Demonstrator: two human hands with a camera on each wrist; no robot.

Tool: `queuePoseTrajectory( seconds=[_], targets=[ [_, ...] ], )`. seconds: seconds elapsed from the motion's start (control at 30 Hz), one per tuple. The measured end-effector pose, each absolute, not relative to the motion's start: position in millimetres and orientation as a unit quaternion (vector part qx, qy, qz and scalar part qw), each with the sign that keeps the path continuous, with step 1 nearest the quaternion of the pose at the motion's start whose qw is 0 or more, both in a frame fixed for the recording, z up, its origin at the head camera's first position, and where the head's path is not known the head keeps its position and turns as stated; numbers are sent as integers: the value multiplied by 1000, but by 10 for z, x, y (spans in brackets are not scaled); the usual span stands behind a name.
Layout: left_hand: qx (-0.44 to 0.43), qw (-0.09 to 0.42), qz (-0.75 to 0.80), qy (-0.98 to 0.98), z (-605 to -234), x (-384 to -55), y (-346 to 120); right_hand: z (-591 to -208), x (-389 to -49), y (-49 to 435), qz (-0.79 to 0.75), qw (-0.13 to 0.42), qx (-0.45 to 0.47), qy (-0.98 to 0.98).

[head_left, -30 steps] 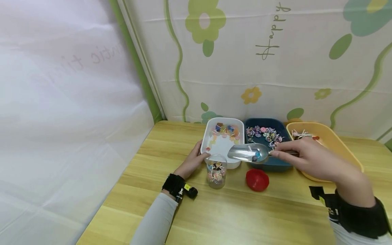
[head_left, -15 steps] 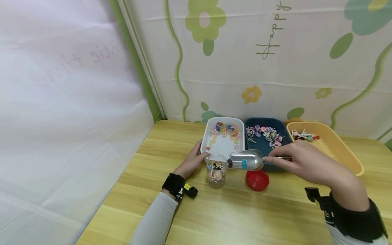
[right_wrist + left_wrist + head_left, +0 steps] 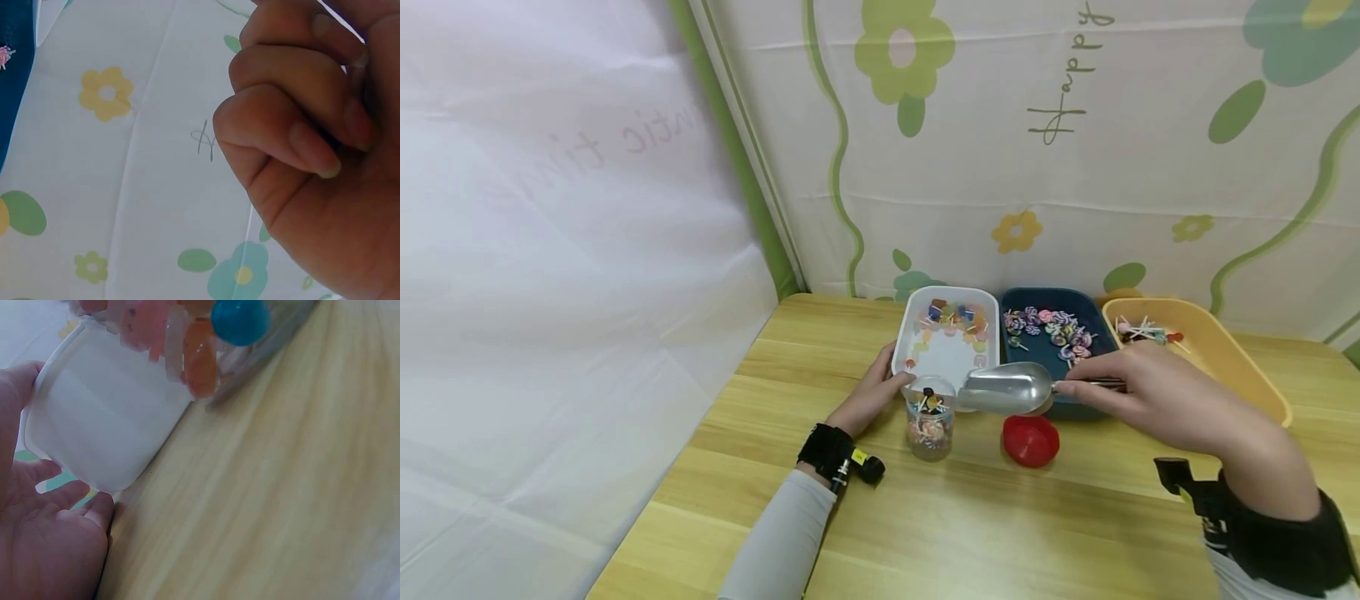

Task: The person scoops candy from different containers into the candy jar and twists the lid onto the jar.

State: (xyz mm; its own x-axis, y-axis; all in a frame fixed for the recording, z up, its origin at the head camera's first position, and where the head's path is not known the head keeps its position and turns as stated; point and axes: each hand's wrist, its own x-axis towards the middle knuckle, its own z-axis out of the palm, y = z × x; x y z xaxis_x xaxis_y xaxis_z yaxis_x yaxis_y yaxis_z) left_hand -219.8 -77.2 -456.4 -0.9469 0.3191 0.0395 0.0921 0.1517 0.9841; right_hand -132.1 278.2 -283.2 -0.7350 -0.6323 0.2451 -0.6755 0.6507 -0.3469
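In the head view my left hand (image 3: 871,392) holds the near left corner of a white tray (image 3: 946,365), thumb at its rim and fingers along its outer side. A clear plastic cup (image 3: 930,442), partly filled with small lollipops, stands upright just in front of the tray. My right hand (image 3: 1180,400) grips a metal scoop (image 3: 1009,388) by the handle, its mouth tipped at the cup's rim. No candy shows in the scoop. The right wrist view shows curled fingers (image 3: 281,131); the scoop is hidden there. Candies (image 3: 200,356) show large in the left wrist view.
Beside the white tray stand a dark blue tray (image 3: 1017,302) with swirl lollipops and a yellow tray (image 3: 1232,383) with several lollipops. A red lid (image 3: 1031,441) lies on the wooden table (image 3: 1000,525). A patterned cloth (image 3: 955,167) hangs behind.
The scoop has moved left and down to the cup's rim and tipped. The blue and dark candies in it have left it, and the right hand has shifted slightly. The left hand stays put.
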Motion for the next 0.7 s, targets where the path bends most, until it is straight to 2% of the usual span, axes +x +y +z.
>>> queuePoseTrajectory(
  seconds=[0.2, 0.4, 0.5, 0.7],
  targets=[
    [123, 81, 633, 760, -4589, -2218, -744, -2790, -1298, 3081, 220, 111, 321, -914],
    [130, 73, 642, 752, -4588, -2214, -717, -2754, -1253, 3560, 205, 157, 166, -952],
    [129, 69, 643, 752, -4590, -2209, -718, -2791, -1281, 3782, 205, 162, 113, -959],
    [126, 65, 641, 754, -4587, -2194, -731, -2983, -1446, 4146, 208, 113, 93, -967]
  ],
)
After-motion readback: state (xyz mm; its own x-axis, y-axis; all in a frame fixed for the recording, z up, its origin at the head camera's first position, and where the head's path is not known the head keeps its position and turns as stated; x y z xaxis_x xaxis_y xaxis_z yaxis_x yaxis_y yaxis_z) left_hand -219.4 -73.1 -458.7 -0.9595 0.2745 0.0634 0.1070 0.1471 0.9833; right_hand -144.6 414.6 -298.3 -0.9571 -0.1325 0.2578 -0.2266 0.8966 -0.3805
